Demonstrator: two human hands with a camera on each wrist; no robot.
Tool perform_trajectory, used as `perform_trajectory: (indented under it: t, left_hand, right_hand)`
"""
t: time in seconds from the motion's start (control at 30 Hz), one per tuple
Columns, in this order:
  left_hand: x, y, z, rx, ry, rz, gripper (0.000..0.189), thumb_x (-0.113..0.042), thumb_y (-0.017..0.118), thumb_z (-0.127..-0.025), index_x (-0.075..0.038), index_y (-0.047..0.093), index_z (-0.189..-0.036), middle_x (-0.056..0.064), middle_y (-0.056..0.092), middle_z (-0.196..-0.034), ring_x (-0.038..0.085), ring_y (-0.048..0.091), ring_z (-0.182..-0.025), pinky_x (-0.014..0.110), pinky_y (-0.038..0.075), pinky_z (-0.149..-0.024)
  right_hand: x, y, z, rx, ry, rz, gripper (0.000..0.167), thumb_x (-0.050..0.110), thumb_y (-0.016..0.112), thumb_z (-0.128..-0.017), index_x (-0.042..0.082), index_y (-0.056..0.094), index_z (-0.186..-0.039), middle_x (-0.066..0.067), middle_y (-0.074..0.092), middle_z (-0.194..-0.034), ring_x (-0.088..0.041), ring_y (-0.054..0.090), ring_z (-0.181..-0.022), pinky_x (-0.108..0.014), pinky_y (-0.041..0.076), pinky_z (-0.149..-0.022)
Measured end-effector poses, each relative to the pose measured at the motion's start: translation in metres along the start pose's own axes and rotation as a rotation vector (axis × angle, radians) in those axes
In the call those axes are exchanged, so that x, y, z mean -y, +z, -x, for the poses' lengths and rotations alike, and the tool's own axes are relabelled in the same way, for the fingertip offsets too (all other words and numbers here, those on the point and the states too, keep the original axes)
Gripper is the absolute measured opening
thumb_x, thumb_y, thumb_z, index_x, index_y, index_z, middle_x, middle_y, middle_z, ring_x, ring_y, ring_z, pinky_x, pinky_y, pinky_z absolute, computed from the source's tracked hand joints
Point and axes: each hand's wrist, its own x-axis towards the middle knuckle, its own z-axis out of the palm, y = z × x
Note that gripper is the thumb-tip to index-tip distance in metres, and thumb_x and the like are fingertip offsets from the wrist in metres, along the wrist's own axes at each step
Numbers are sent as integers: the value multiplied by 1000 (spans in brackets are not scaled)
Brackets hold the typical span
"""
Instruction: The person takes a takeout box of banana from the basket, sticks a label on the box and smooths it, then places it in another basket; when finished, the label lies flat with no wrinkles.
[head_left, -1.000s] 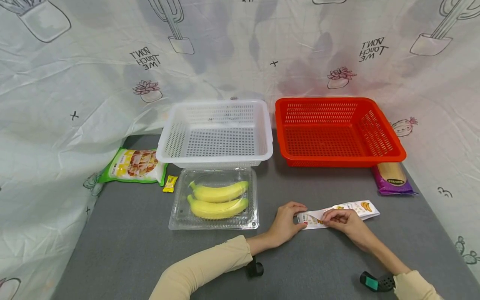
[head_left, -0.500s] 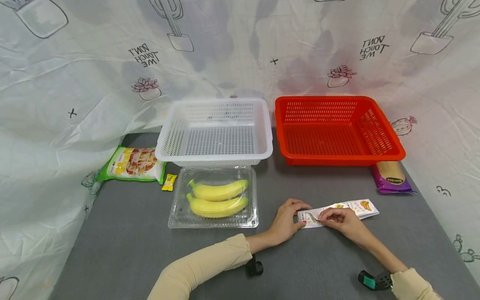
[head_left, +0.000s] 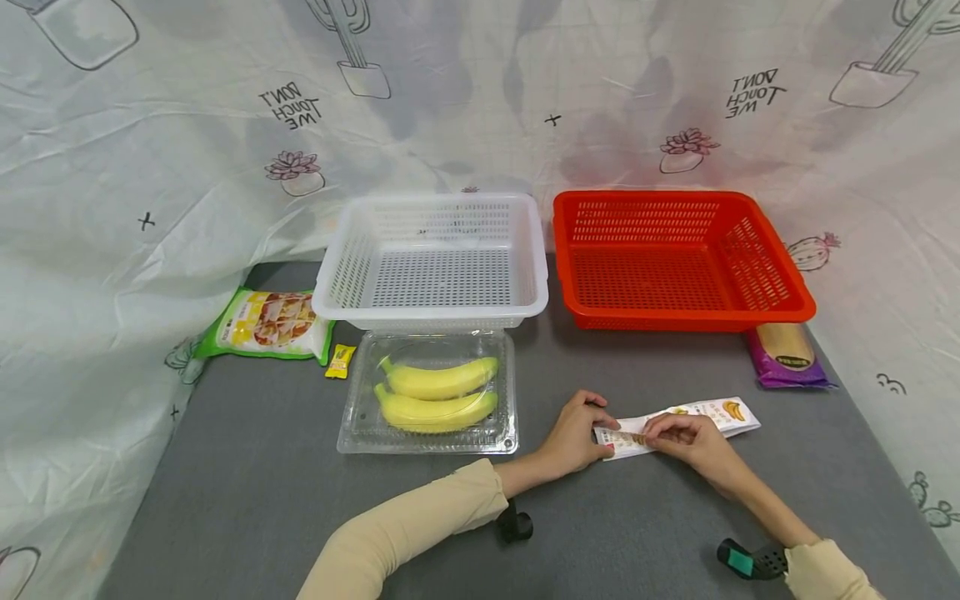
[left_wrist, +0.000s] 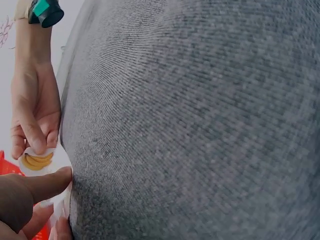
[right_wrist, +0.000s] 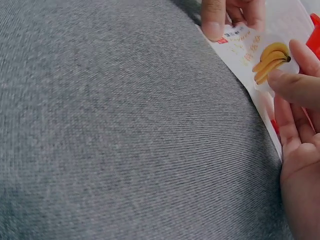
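Observation:
A white strip of labels printed with bananas [head_left: 714, 416] lies on the grey table, right of centre. My left hand [head_left: 573, 433] grips the strip's left end, thumb at the near edge and fingers at the far edge. Over the strip's middle, my right hand [head_left: 701, 450] pinches a banana sticker [right_wrist: 271, 62] between thumb and fingers; in the right wrist view it stands partly lifted off the strip. Left of the hands, a clear plastic box [head_left: 348, 433] contains two bananas [head_left: 437, 412]. The right hand covers part of the strip in the head view.
Behind the box stands a white basket [head_left: 431, 319], beside a red basket [head_left: 690, 321]. A green-edged food bag [head_left: 273, 325] and a small yellow packet [head_left: 341, 362] lie at left. A purple packet [head_left: 789, 360] lies at right. A printed cloth [head_left: 480, 100] hangs behind.
The right fingers shift slightly along the strip, and the piece between the hands looks flatter than before. The left hand stays at the strip's end; the boxes and baskets keep their places.

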Motion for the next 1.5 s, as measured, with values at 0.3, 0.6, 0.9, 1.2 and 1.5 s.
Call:
perform_trajectory:
  t: [0.3,0.6,0.9,1.2,1.5]
  left_hand:
    - [-2,-3,2,11,26,-46,29,-13,87,-67,-11,79,-95,6,58,-116,16,51,-109,19,39,-92]
    - [1,-3,2,6,93,-51,33,-17,89,-65,-12,79,-96,5,65,-109,15,49,-109,18,38,-93]
    - [1,-3,3,20,94,-10,32,-15,88,-66,-10,79,-96,9,59,-113,16,49,-109,18,37,-92]
    - [-1,-6,2,78,46,11,30,-16,85,-70,-8,78,-98,9,54,-118,18,51,-109,16,36,-92]
    - [3,-6,1,74,68,22,22,-16,80,-76,-8,78,-97,8,58,-116,16,51,-108,15,37,-91]
  right_hand:
    - [-4,-6,2,13,72,-103,27,-16,57,-87,7,69,-95,1,67,-102,-5,62,-96,-19,50,-79]
    - [-5,-9,3,30,105,-185,31,-16,52,-89,9,68,-96,4,66,-104,-4,61,-100,-19,50,-82]
    - [-3,-11,3,62,102,-274,33,-18,49,-89,9,67,-93,3,66,-104,-6,60,-100,-19,49,-84]
    - [-8,-15,2,124,78,-388,42,-21,39,-91,9,67,-98,2,66,-108,-7,59,-103,-20,47,-86]
    - [-8,-19,1,155,131,-520,46,-20,33,-93,9,68,-99,1,66,-109,-8,59,-104,-21,47,-89]
